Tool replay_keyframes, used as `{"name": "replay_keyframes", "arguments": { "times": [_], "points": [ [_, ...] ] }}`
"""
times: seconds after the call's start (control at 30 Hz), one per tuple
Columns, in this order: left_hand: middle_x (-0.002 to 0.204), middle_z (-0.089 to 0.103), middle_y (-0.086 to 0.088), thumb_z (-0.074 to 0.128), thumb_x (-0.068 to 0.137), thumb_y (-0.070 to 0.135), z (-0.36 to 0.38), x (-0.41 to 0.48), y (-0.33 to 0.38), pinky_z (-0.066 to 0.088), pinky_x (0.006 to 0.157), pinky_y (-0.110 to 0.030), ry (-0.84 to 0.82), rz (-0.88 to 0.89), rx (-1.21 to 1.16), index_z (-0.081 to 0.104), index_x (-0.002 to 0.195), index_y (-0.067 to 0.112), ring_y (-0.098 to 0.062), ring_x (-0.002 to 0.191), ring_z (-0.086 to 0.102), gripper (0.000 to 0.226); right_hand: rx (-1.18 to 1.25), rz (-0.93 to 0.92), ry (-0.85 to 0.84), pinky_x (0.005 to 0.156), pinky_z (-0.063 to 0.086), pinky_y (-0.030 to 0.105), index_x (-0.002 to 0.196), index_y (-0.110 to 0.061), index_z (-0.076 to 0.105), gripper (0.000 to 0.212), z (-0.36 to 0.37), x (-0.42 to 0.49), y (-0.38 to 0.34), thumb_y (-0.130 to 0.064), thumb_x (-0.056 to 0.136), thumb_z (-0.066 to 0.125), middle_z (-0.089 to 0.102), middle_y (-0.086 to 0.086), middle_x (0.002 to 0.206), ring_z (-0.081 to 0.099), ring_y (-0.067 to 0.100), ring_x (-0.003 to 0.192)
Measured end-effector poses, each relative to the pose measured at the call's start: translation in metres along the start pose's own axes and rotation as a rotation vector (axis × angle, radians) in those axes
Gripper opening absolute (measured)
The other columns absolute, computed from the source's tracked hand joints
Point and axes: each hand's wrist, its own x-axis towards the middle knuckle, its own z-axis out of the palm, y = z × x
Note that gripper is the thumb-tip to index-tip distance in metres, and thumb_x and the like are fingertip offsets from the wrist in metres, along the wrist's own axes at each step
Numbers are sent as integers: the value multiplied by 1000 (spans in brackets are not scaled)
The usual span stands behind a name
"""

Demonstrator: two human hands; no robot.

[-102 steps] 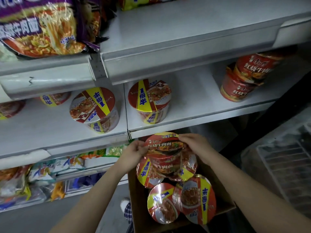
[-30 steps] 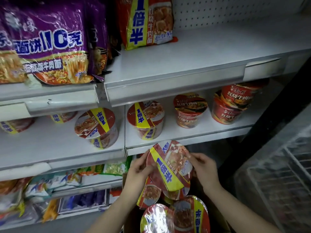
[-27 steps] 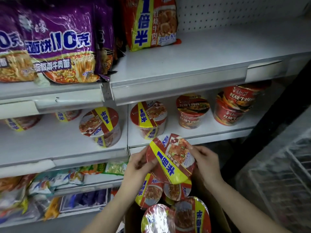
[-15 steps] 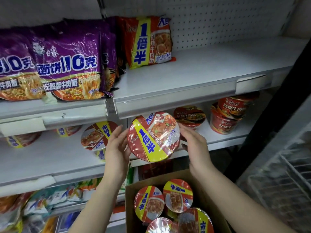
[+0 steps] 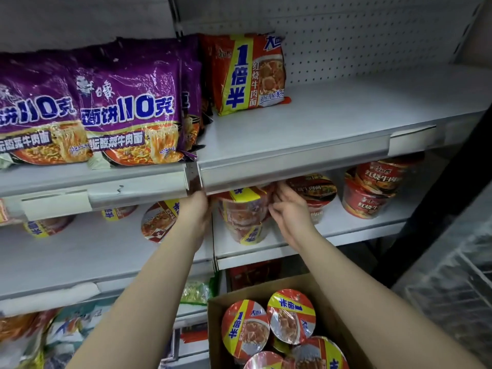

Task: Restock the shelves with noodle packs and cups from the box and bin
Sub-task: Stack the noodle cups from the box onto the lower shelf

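shop, stocked shelves (image 5: 306, 145), noodle packs (image 5: 127, 102)

Shelf lip (image 5: 292, 166) hides held cup's lid (image 5: 246, 194)

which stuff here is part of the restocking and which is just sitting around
In the job: noodle cup held by left hand and right hand; cardboard box of cups; middle shelf.
Lying about: purple noodle packs; wire rack.

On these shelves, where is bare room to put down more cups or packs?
The upper shelf is bare right of the red noodle pack. The cup shelf has bare room in front, left of the left hand. It is crowded where both hands hold the stacked cup, beside the dark-lidded cup by the right hand.
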Motion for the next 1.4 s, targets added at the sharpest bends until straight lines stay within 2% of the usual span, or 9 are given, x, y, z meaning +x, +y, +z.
{"name": "replay_keyframes", "arguments": {
  "times": [0.1, 0.2, 0.43, 0.67, 0.87, 1.03, 1.2, 1.3, 1.4],
  "points": [
    [108, 71, -8, 56, 81, 17, -10, 10, -17, 54, 93, -44, 36, 45, 378, 66, 108, 21, -30, 100, 67, 29, -119, -5, 12, 109, 39, 38, 143, -13, 47, 69, 0, 11, 10, 21, 84, 36, 64, -16, 115, 53, 12, 124],
    [121, 66, -5, 56, 93, 7, -14, -10, -28, 47, 94, -35, -30, 129, 502, 56, 129, 13, -24, 115, 60, 37, -258, -52, 26, 112, 38, 38, 144, -19, 46, 71, -4, 11, 17, 19, 84, 42, 58, -13, 129, 49, 11, 128],
    [137, 41, 3, 89, 69, 13, -16, -18, -53, 37, 101, -21, -310, 141, 630, 16, 141, 7, -10, 129, 44, 103, -404, -149, -43, 101, 41, 22, 137, -39, 45, 67, -6, 0, 32, 11, 91, 49, 56, -28, 121, 52, -6, 115],
    [118, 49, 14, 95, 59, 24, -3, -5, -44, 43, 80, -10, -325, 207, 642, 24, 127, 16, -1, 109, 53, 99, -494, -197, 133, 111, 38, 36, 147, -25, 41, 57, -3, 9, 34, -4, 95, 51, 53, -7, 142, 46, 14, 133],
    [131, 50, 6, 91, 64, 10, -3, -17, -54, 41, 91, -10, -328, 273, 634, 23, 135, 26, -7, 121, 51, 100, -608, -112, -27, 106, 38, 32, 143, -19, 43, 62, 0, 27, 16, 9, 87, 47, 55, 2, 138, 48, 22, 131],
    [132, 47, 8, 82, 74, -1, -9, -21, -57, 41, 108, -32, -314, 255, 612, 10, 148, 18, -11, 128, 47, 105, -633, -132, 235, 113, 34, 37, 150, -18, 32, 66, -11, 19, 25, 4, 91, 52, 42, 4, 149, 40, 23, 138],
    [123, 52, 11, 77, 82, 9, -5, -13, -42, 42, 101, -28, -360, 270, 710, 28, 144, 16, -14, 125, 51, 79, -553, -143, -8, 111, 40, 42, 146, -39, 30, 73, -1, -9, 61, -4, 88, 57, 44, -5, 145, 44, 14, 133],
    [127, 49, 24, 66, 86, 0, -12, -23, -51, 43, 95, -19, -333, 268, 683, 24, 151, 23, -6, 127, 48, 81, -633, -167, -39, 103, 36, 22, 147, -33, 32, 67, -1, 4, 42, -4, 91, 57, 49, -9, 137, 45, 9, 126],
    [140, 43, 13, 53, 92, -8, -18, -32, -55, 42, 83, -2, -272, 224, 583, 12, 156, 19, -5, 131, 43, 81, -754, -119, -89, 106, 37, 32, 145, -28, 38, 55, -8, 16, 22, -8, 96, 53, 52, -3, 140, 46, 17, 131]
  ]
}}
